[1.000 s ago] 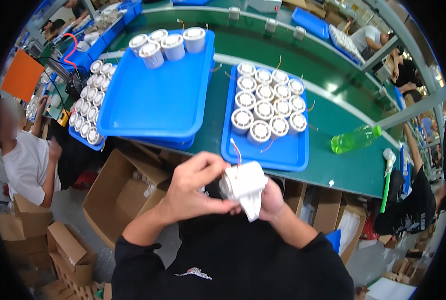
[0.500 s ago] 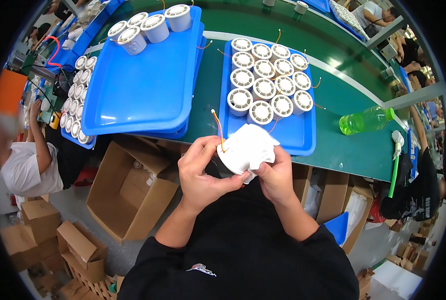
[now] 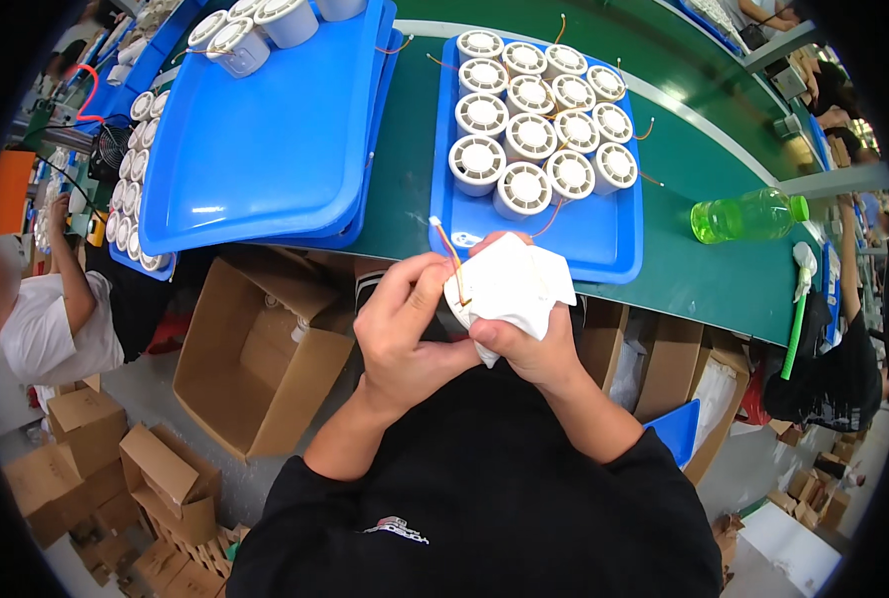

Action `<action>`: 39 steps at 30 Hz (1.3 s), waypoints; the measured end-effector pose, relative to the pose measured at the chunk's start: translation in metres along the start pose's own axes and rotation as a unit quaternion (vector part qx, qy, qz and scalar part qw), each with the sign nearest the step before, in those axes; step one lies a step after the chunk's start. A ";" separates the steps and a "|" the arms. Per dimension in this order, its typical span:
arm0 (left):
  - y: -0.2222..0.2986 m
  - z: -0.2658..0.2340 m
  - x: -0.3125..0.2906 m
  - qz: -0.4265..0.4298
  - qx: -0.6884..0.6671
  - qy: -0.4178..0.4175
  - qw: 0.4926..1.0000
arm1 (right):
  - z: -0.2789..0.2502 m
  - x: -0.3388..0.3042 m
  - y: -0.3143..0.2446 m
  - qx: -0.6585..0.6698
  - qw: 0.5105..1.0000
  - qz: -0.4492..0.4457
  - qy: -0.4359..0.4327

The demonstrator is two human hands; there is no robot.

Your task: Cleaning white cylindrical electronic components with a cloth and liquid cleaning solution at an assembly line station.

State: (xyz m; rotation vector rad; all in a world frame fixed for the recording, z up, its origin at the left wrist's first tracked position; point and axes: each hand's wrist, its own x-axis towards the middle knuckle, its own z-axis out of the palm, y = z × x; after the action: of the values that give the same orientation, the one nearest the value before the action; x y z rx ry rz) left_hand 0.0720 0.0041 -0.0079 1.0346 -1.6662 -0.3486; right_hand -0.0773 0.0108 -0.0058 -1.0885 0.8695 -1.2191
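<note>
A long green-topped workbench [image 3: 679,284] curves across the upper half of the view, with a pale strip running along its length. At the far left, a co-worker in a white T-shirt [image 3: 56,319] sits near the bench. Below the bench edge, on the grey floor, stands a large open-topped cardboard carton [image 3: 310,389], to the left of the person's forearms. Two groups of blue plastic trays draw the eye on the bench: the left tray [image 3: 255,149] lies on top of another and bears a few white cylinders at its far end, while the right tray [image 3: 616,234] carries close rows of white cylindrical housings [image 3: 530,137] with slotted round tops, thin wires trailing from several. Right of that tray, near the bench edge, is a clear plastic bottle [image 3: 743,217] of green liquid with a green cap.

Just in front of the right tray's near rim, the left hand [image 3: 405,324] grips the left side of a round white part [image 3: 455,304], its fingers and thumb bent. The right hand [image 3: 539,349] grasps a white cloth [image 3: 519,284], thumb pressed on its lower edge. The cloth hides most of the part; thin coloured wires [image 3: 453,254] rise from its left side to a small white connector [image 3: 436,221].
</note>
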 end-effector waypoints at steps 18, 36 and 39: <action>0.003 0.012 -0.026 -0.400 -0.510 -0.043 0.760 | -0.003 0.014 0.039 -0.123 0.913 -0.253 0.297; 0.006 0.030 -0.031 -0.518 -0.612 -0.097 0.590 | -0.019 -0.007 0.024 0.095 0.984 0.025 0.152; 0.016 0.032 -0.024 -0.514 -0.631 -0.096 0.573 | -0.010 -0.005 0.012 0.245 0.959 0.086 0.116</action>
State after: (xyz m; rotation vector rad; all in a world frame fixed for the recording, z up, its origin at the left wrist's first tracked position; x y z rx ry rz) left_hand 0.0368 0.0237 -0.0238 0.6278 -0.3428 -2.1035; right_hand -0.0847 0.0142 -0.0204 -0.4688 0.7616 -1.3389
